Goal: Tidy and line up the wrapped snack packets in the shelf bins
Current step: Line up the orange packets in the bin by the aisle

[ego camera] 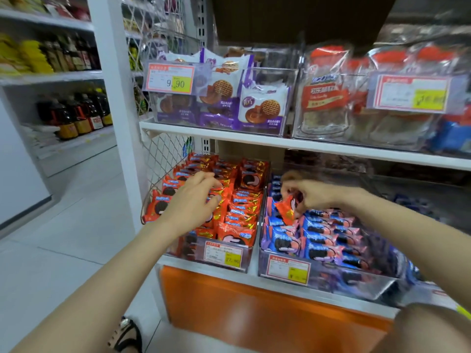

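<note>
Your right hand point(309, 197) pinches a stray orange foil packet point(285, 208) over the clear blue-packet bin point(339, 277); your loose-fingered left hand point(192, 201) touches its matching orange rows point(244, 207).

Upper shelf point(280, 143) overhangs the rears of orange bin point(184, 252) and blue bin point(356, 277); fronts lie open above.

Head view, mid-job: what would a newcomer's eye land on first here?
The right hand pinches a lone orange packet over the blue-packet bin, lower shelf right. Left of it, the left hand reaches into the orange-packet bin; whether it grips anything is unclear.
</note>
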